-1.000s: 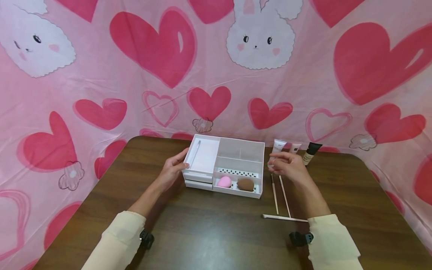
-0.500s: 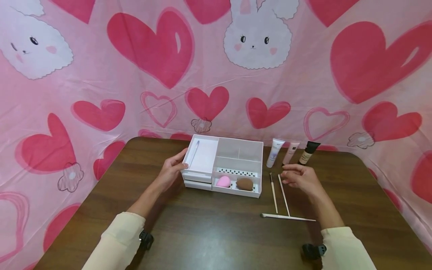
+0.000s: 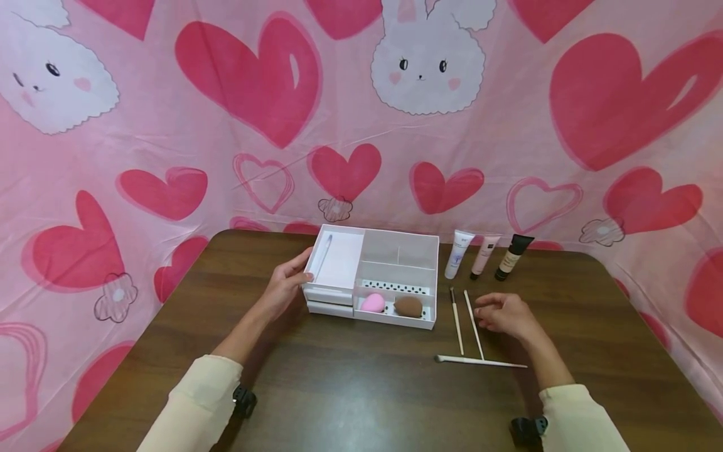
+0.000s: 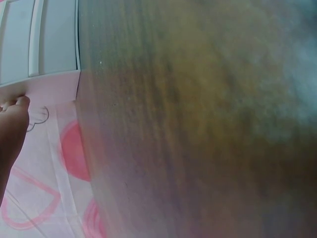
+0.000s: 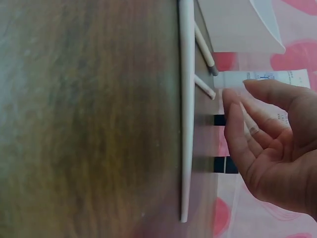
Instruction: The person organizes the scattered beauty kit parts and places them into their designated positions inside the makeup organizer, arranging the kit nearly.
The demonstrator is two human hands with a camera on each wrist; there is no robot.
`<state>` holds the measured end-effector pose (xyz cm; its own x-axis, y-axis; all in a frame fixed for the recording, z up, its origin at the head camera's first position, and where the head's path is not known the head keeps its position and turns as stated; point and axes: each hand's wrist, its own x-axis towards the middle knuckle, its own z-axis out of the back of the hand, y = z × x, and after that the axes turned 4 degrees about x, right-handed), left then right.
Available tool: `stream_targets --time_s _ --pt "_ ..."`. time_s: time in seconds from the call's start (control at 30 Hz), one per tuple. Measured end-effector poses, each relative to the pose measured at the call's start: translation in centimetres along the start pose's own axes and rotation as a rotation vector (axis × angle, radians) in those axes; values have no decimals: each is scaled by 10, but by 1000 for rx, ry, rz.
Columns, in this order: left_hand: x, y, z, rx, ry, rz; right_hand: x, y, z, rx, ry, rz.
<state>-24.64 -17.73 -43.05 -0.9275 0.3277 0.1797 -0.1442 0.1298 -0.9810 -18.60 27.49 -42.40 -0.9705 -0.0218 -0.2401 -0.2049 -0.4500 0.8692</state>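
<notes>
A white desk organizer [image 3: 392,321] stands on the table. My left hand [image 3: 282,285] grips its left side, thumb at the top rim. A pink makeup sponge [image 3: 373,302] and a brown one [image 3: 408,306] lie in its front right compartment, and a slim white stick [image 3: 324,256] lies in its left tray. My right hand [image 3: 504,312] hovers with loosely bent fingers, holding nothing, just right of two upright-lying makeup brushes, one dark-tipped [image 3: 457,323] and one pale [image 3: 474,326]. A third brush, white-handled [image 3: 480,361], lies crosswise in front of them.
Behind the brushes stand a white tube [image 3: 459,254], a pink tube [image 3: 484,257] and a beige tube with a black upper end [image 3: 513,257]. The wooden table [image 3: 339,389] meets a pink heart-patterned cloth [image 3: 339,113] at the back.
My right hand has drawn back from the white tube, moving right and toward me, so all three tubes now show. My left hand has stayed at the organizer.
</notes>
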Motion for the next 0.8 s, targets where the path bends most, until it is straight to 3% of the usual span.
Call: stream_targets --time_s 0.43,0.8 --pt "0 1 0 -14 -6 7 2 -8 -5 2 28 -93" --pt "1 2 0 0 -19 9 5 3 -14 -215 -40 -117"
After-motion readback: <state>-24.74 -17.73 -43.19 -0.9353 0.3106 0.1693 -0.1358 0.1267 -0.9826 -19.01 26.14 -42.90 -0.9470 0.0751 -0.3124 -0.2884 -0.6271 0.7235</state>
